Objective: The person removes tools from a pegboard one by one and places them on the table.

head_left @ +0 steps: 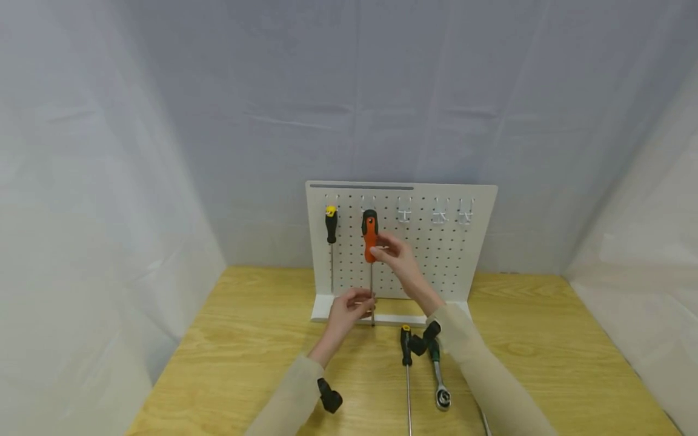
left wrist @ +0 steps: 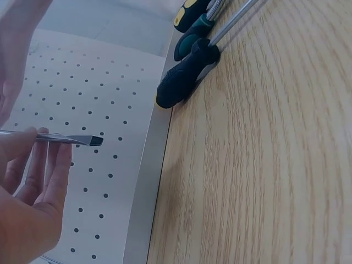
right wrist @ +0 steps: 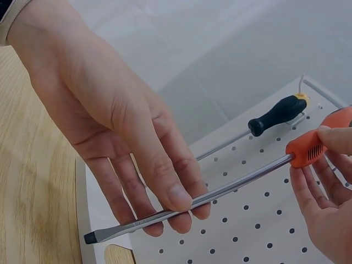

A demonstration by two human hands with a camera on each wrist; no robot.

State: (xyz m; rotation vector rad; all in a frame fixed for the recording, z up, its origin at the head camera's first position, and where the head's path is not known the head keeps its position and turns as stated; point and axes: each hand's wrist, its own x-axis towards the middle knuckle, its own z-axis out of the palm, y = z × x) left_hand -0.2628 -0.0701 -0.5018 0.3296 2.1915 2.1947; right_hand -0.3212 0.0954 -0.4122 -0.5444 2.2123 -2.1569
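An orange and black flathead screwdriver (head_left: 370, 236) stands upright, handle up, before a white pegboard (head_left: 436, 260). My right hand (head_left: 400, 261) pinches the lower part of its handle between thumb and fingers. Lower down, my left hand (head_left: 346, 310) pinches the metal shaft (right wrist: 242, 181) near the tip, thumb on one side and fingers on the other. The flat dark tip (left wrist: 96, 141) sticks out past the left fingers. The handle's top covers the hook behind it, so I cannot tell whether they touch. Left of it, a black and yellow screwdriver (head_left: 331, 225) hangs on the board.
Several wire hooks (head_left: 405, 215) line the board's upper right. On the wooden table (head_left: 251, 345) lie another black screwdriver (head_left: 406, 346) and a ratchet wrench (head_left: 439, 378). A further metal tool (head_left: 485, 422) is partly hidden under the right sleeve.
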